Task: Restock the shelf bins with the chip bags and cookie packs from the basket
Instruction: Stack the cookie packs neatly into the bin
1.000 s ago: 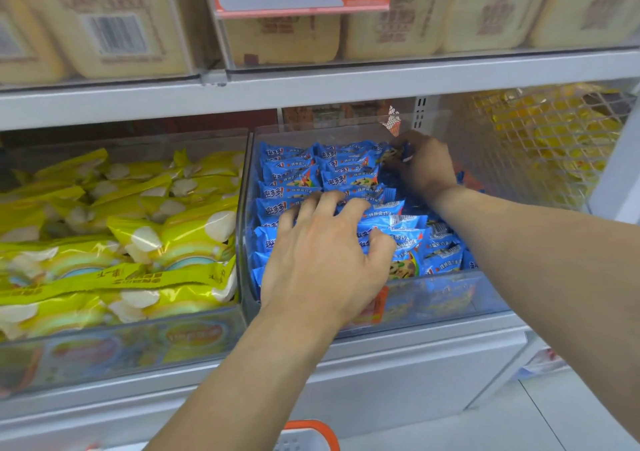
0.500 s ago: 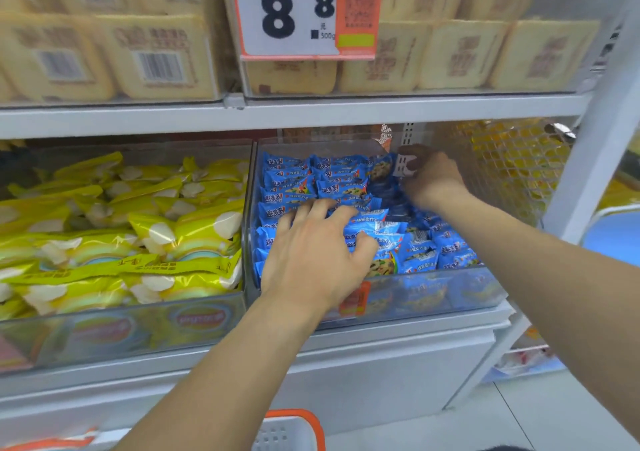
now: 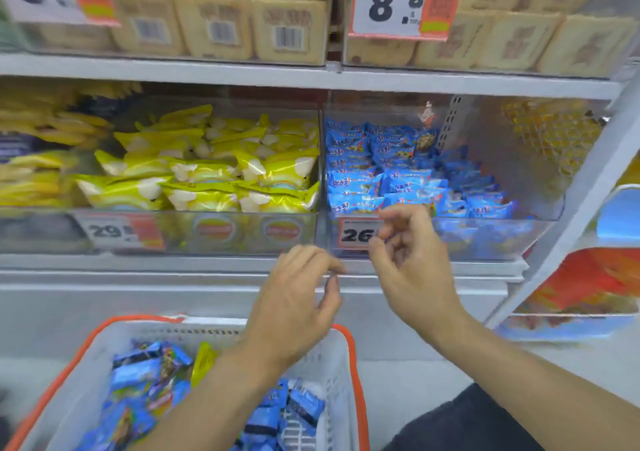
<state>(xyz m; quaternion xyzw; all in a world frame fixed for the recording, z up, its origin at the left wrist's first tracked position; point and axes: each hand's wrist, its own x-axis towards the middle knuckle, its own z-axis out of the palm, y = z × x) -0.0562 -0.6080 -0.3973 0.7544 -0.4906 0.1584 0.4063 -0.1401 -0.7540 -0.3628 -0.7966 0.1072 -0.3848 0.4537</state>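
Blue cookie packs (image 3: 398, 170) fill the two-o'clock bin (image 3: 502, 239); more (jumbled) in the seven-o'clock basket (image 3: 358, 374); yellow chip bags (image 3: 214, 170) at ten.

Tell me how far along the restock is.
Partway. The blue cookie bin and yellow chip bin look well filled. Left hand and right hand hold nothing, in front of the shelf. The basket holds blue cookie packs and a yellow bag.

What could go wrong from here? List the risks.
1. The blue cookie packs are heaped near the clear bin's front wall; adding more may spill them over.
2. The basket holds blue packs and a yellow bag together, so either empty hand might misplace one.
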